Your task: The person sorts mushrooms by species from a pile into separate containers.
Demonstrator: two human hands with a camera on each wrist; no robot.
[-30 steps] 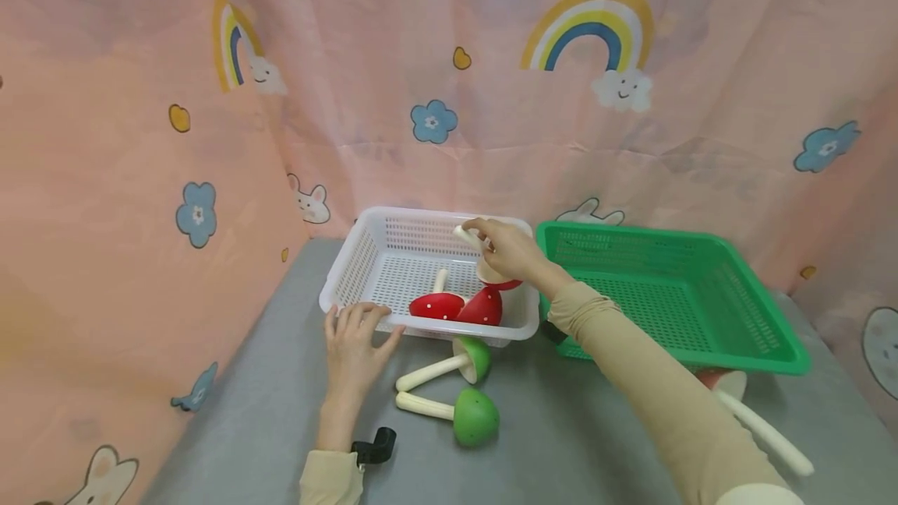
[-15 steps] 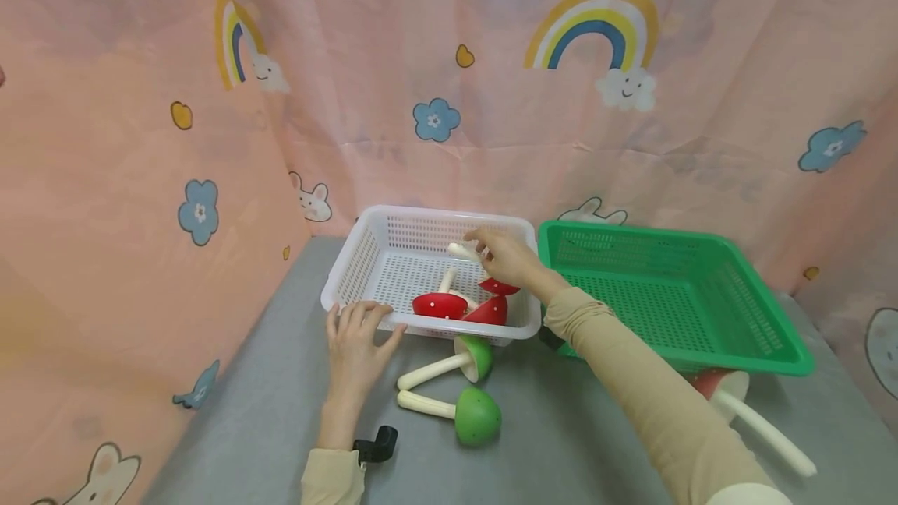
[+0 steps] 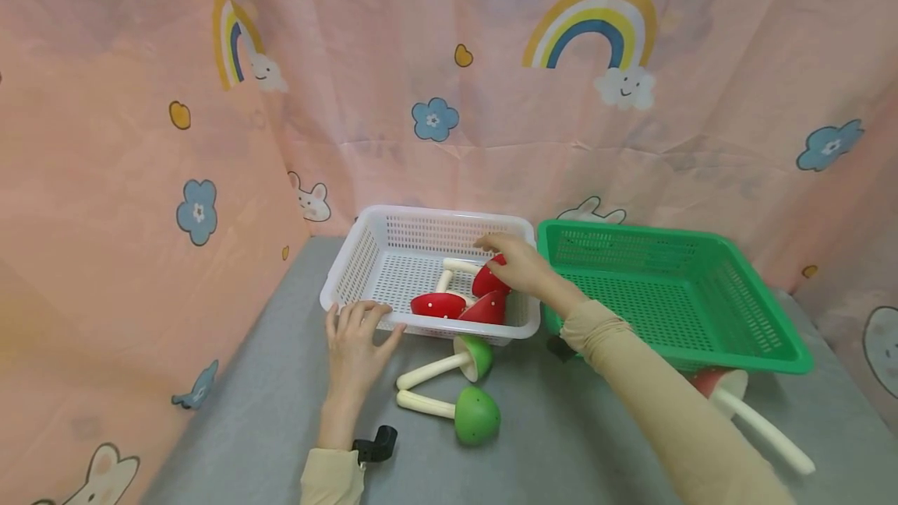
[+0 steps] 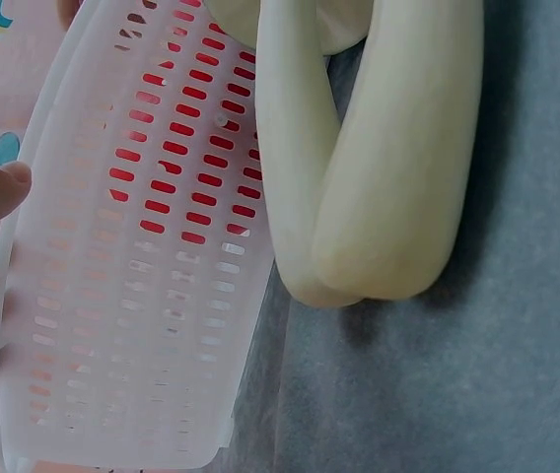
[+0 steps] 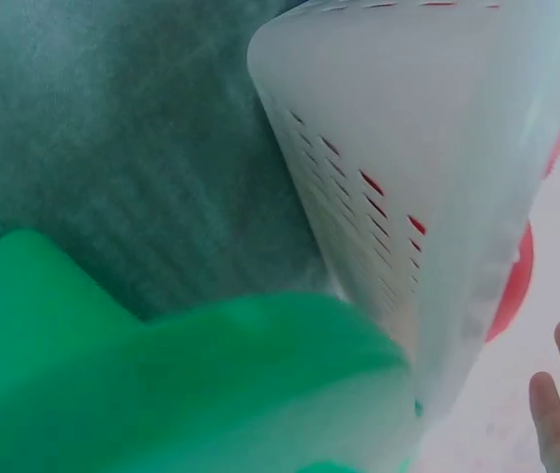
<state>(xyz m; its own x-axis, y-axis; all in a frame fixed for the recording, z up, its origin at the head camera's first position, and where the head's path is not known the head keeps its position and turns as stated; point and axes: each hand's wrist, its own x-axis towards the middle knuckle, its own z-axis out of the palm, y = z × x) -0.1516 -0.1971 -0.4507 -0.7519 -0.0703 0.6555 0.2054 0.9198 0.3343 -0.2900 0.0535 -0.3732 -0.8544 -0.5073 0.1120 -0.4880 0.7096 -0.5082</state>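
Since the earlier frame, right hand (image 3: 515, 263) has been lowering a red mushroom (image 3: 486, 280) deeper into the white basket (image 3: 365, 252); its pale stem, raised before, is now lying flat toward the basket's back wall. Fingers are lying loosely spread over the cap, touching it; whether they are truly gripping it, cannot tell. Two more red caps (image 3: 437, 305) are sitting just in front of it on the basket floor, showing as red through the slots in the left wrist view.

Left hand (image 3: 356, 337) is resting on the grey tabletop (image 3: 266, 411), fingers straight, tips pressing the basket's near rim; nothing held.

Two green mushrooms (image 3: 475, 414) are lying on the table just in front of the white basket, stems pointing left and nearly meeting. Green basket (image 3: 765, 333) is standing immediately right of the white one. Another pale-stemmed mushroom (image 3: 761, 431) is poking out from under the green basket's near edge. Pink cartoon-print cloth (image 3: 140, 139) is hanging behind and at left.
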